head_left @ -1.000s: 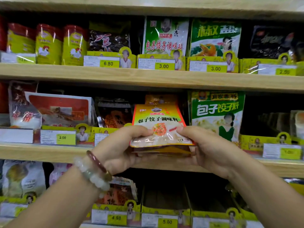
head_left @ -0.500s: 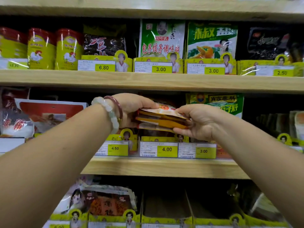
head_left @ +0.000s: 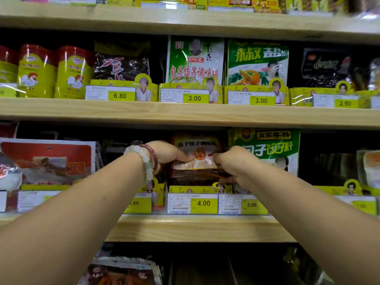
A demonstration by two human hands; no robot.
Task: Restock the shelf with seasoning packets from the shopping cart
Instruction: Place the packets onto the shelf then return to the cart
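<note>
Packets (head_left: 197, 159) now upright, left hand (head_left: 166, 154), right hand (head_left: 232, 163) gripping.

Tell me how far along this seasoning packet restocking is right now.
Mid-placement. Both hands, left hand and right hand, grip the orange seasoning packets inside the slot above the 4.00 price tag. Still to do: let go. The cart is out of view, so how many remain can't be told.

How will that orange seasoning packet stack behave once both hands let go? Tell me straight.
The orange seasoning packets look like glossy thin pouches, so probably floppy and slippery against each other. Standing upright between the left hand and right hand, they may slump forward unless the yellow tray lip catches them.
</note>
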